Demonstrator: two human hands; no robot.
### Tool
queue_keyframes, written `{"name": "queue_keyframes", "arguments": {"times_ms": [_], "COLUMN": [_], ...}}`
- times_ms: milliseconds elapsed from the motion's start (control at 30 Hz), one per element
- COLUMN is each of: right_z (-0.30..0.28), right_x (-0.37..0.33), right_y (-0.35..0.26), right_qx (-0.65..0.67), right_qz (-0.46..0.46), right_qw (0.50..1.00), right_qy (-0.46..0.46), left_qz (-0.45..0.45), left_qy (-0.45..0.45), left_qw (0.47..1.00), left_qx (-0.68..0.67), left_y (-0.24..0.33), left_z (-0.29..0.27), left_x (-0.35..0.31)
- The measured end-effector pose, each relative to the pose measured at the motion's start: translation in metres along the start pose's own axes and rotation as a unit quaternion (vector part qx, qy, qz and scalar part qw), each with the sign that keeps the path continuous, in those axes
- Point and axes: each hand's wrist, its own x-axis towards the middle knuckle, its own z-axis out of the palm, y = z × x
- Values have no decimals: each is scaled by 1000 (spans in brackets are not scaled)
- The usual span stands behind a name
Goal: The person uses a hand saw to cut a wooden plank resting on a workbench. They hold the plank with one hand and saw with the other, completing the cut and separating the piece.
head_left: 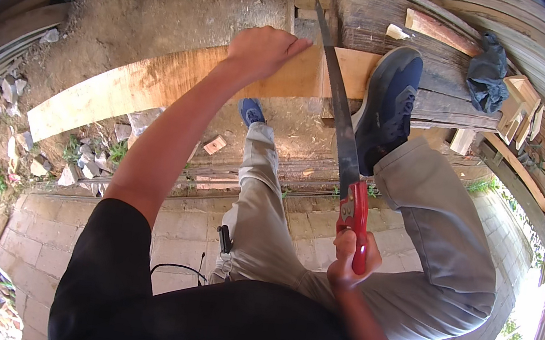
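A long, light-coloured wooden board runs from the left to a dark timber support. My left hand is closed over the board's far edge, its thumb pointing toward the blade. In my right hand is the red handle of a handsaw, with the fingers wrapped round it. The blade lies across the board near its right end, at a thin line on the wood. My right foot, in a dark blue shoe, rests on the board's right end and the timbers.
Wood offcuts and a crumpled dark cloth or bag lie on the timbers. A small wooden frame sits at the right. Broken stones are scattered below the board. My other shoe stands on the ground under it.
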Motion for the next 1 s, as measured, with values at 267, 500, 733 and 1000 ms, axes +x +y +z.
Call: {"name": "queue_keyframes", "arguments": {"times_ms": [267,500,733,1000], "right_z": [18,-26,-35,-80], "right_x": [3,3,61,-32], "right_y": [-90,-67,-163,-114], "right_qx": [-74,-48,-79,-166], "right_qz": [20,38,44,25], "right_qw": [996,998,994,985], "right_qy": [-35,-5,-67,-27], "left_qz": [-7,-18,-14,-7], "left_qy": [5,3,-3,-8], "left_qw": [1000,1000,1000,1000], "left_qx": [15,13,26,-22], "left_y": [0,4,-1,0], "left_z": [5,5,7,2], "left_x": [1,1,3,0]}}
